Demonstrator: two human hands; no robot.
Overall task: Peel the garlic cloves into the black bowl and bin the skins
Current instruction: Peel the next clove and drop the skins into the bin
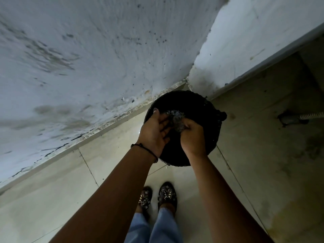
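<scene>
Directly below the camera, a round black bin (pixel 211 106) sits on the floor, pushed into the corner where two walls meet. Behind the bin and to its left runs a stained white wall (pixel 87 58), with a cracked, dirty skirting strip (pixel 108 120) along its base. A second white wall (pixel 245 41) runs behind the bin to its right. Pale floor tiles (pixel 263 146) spread right of the bin, discoloured in patches. Well to the right of the bin, a dark pipe stub (pixel 291 119) sticks out low down, with a ribbed white hose (pixel 313 115) attached.

Both forearms reach in from the near side of the bin and cover much of its near rim and opening. Near side of the bin, on the floor: two dark patterned shoes (pixel 166 193) and light blue jeans (pixel 154 228).

Left hand (pixel 154 132) is over the bin's left half, palm turned inward, fingers fairly straight, thumb up, touching the garlic skins (pixel 175 119). A thin black wristband (pixel 145 149) sits on that wrist. Right hand (pixel 192 137) is over the bin's middle, fingers curled round the skins. The hands are close together, with the pale, papery clump of skins between them, above the bin's mouth.

The bin's inside is too dark to tell its contents.
</scene>
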